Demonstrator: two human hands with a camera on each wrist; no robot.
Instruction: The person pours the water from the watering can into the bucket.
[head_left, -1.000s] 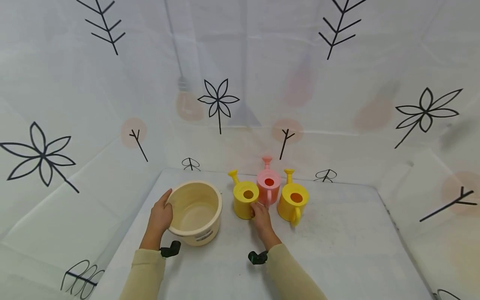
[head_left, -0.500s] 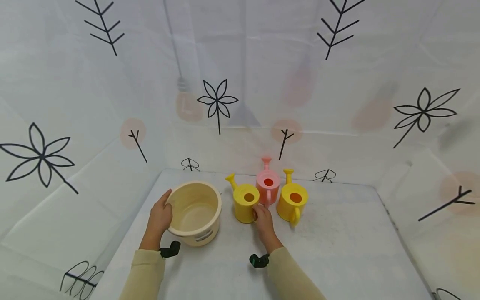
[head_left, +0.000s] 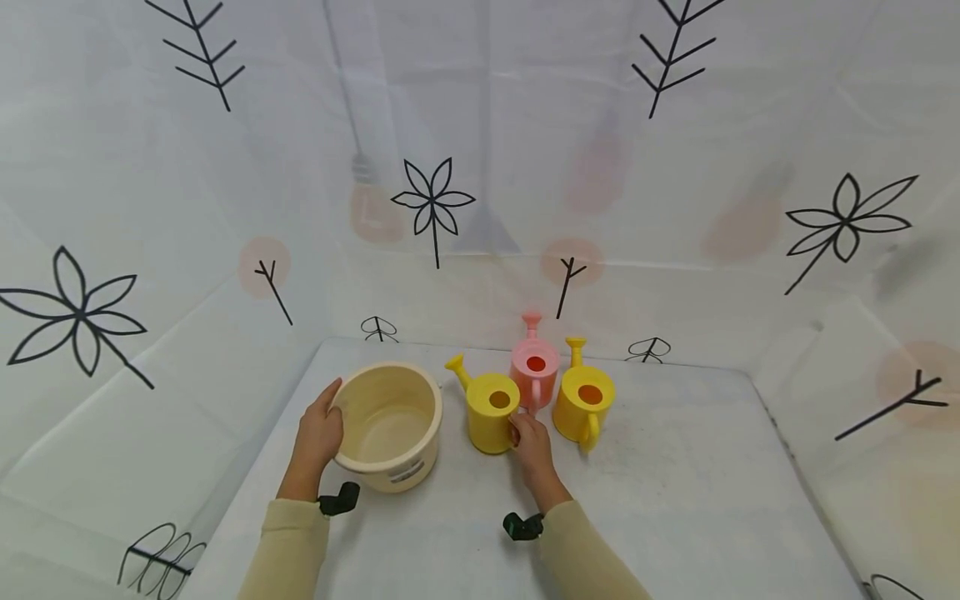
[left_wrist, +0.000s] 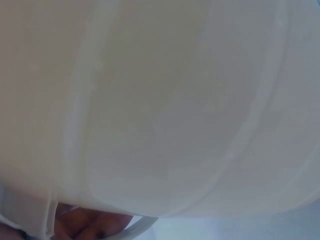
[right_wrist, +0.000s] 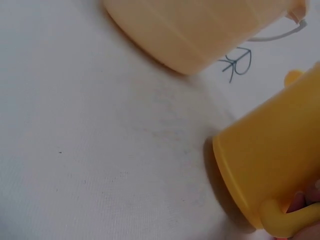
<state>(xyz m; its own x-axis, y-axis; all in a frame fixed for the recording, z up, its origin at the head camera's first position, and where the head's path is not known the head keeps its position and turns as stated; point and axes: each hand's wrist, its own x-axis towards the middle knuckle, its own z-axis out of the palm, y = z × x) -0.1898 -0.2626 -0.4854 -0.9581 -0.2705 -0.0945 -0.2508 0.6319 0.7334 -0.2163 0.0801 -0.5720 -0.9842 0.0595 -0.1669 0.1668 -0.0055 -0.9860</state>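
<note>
A cream bucket (head_left: 389, 417) stands at the left of the table, and my left hand (head_left: 319, 430) grips its left rim, thumb over the edge. In the left wrist view the bucket's wall (left_wrist: 165, 110) fills most of the picture, with part of the fingers below. My right hand (head_left: 533, 450) holds the handle of the left yellow watering can (head_left: 491, 421), whose spout points back and left. That handle (right_wrist: 285, 220) shows in the right wrist view. Just behind is a pink watering can (head_left: 536, 367); another yellow watering can (head_left: 587, 408) stands to the right.
The white table (head_left: 690, 483) extends right and toward the front. A white printed sheet (head_left: 480, 125) forms the back and side walls, close behind the cans. The bucket's thin wire-like handle (right_wrist: 280, 36) hangs at its far side.
My right hand has drawn the left yellow watering can slightly nearer to me, and its spout has turned further left. The left hand and bucket look unmoved.
</note>
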